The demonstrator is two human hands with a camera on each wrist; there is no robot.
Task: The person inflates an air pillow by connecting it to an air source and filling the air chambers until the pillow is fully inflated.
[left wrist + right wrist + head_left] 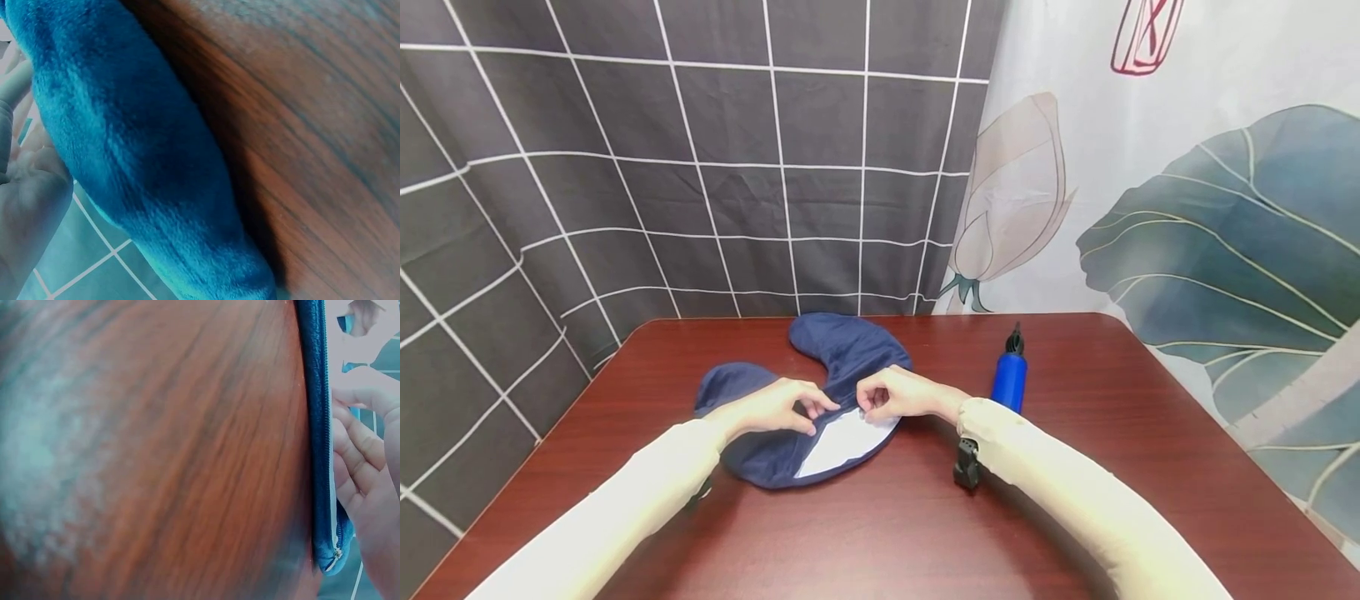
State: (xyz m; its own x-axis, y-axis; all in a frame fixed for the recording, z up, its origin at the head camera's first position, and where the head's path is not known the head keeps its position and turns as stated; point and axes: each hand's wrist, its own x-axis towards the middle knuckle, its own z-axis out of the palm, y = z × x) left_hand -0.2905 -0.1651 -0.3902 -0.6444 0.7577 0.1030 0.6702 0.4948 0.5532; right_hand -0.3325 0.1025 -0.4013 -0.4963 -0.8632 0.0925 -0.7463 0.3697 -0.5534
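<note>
A navy, plush, U-shaped neck pillow (850,346) lies on the table, its curved end toward me. The zipper (327,425) along that end is open, with the slider near one corner in the right wrist view. White inner material (838,443) shows in the opening. My right hand (901,393) pinches the white material near the opening's far right edge. At the left edge of the opening, my left hand (778,407) touches the navy cover, its thumb and fingers apart. The pillow's blue side (125,144) hides part of the left hand in the left wrist view.
A blue cylindrical hand pump (1010,382) with a black top lies on the reddish-brown wooden table (880,533), beyond my right forearm. A dark gridded curtain (722,200) and a pale curtain with plant prints (1075,75) hang behind the table.
</note>
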